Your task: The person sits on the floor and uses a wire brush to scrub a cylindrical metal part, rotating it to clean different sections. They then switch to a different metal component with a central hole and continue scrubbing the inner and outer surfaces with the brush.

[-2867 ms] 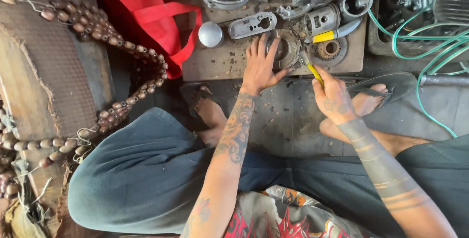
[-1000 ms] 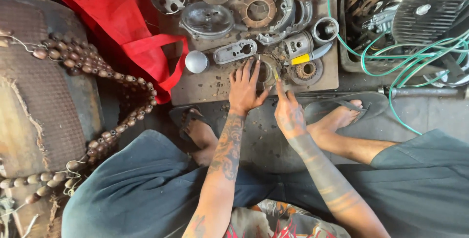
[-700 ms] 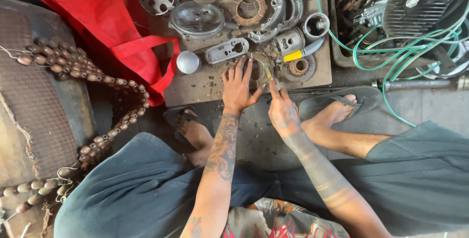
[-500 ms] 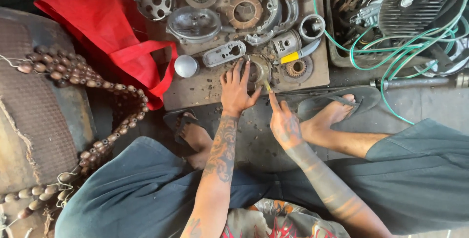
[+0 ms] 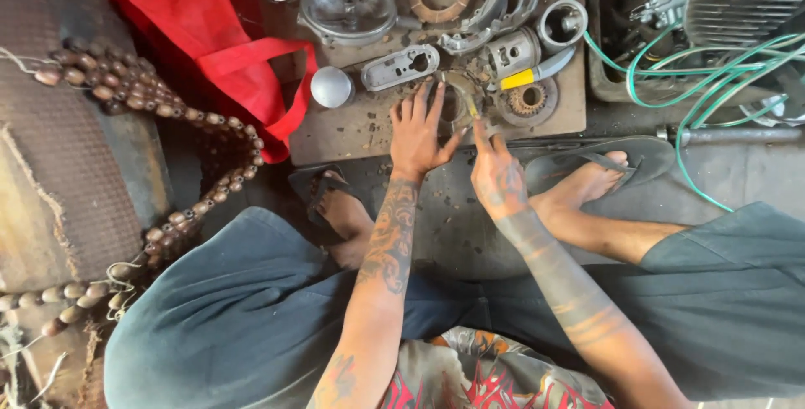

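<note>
My left hand (image 5: 417, 130) lies flat with spread fingers on a round rusty metal ring part (image 5: 457, 98), pressing it onto the worn wooden board (image 5: 352, 128). My right hand (image 5: 496, 172) grips a thin yellow-handled tool (image 5: 471, 107), whose tip reaches into the ring part beside my left fingers. Both forearms are tattooed. The part's middle is partly hidden by my left hand.
The board carries a piston (image 5: 513, 52), a gear (image 5: 527, 99), brake shoes (image 5: 490, 6), a grey cover plate (image 5: 401, 67), a round cover (image 5: 347, 10) and a silver dome (image 5: 331, 87). A red bag (image 5: 210, 31), beaded cord (image 5: 159, 107), green hose (image 5: 704, 65) and my sandalled feet surround it.
The view has shifted, so the board sits higher and more to the right in frame. Both hands stay on the ring part and tool, the tool tip still in the ring.
</note>
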